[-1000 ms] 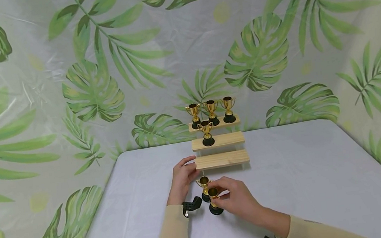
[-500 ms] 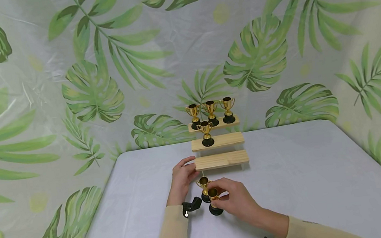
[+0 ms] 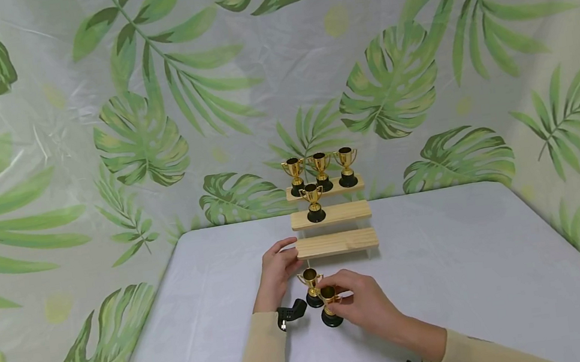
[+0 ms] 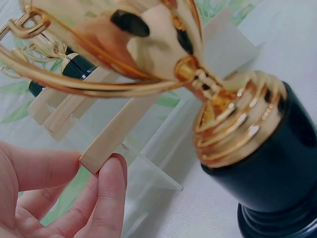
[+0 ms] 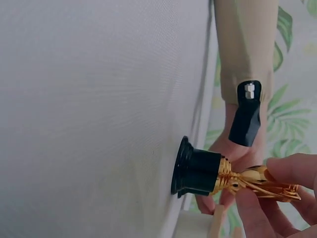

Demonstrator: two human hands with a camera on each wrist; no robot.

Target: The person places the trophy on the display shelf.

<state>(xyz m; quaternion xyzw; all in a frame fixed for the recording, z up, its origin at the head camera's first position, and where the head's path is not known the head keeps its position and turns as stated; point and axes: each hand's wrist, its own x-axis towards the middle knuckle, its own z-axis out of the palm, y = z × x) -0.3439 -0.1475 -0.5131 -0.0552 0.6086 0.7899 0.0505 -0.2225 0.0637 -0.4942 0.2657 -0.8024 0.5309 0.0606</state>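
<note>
My right hand (image 3: 367, 304) pinches a small gold trophy (image 3: 332, 319) by its cup. The trophy is upright with its black base at the table surface; whether it touches is hard to tell. A second trophy (image 3: 313, 299) stands just behind and left of it. My left hand (image 3: 276, 273) holds the left end of the lowest wooden step of a tiered display stand (image 3: 337, 243). In the left wrist view the fingers pinch that step's end (image 4: 101, 153), with a large trophy (image 4: 247, 119) close in front. The right wrist view shows the gripped trophy (image 5: 200, 171) sideways.
Three trophies (image 3: 323, 184) stand on the stand's top step, and one trophy (image 3: 316, 214) on the left of the middle step. A white cloth covers the table (image 3: 451, 258). Leaf-patterned sheeting (image 3: 278, 86) hangs behind and at the sides.
The right hand has shifted slightly to the right with its trophy, widening the distance from the trophy behind. The left hand stays at the step's end.
</note>
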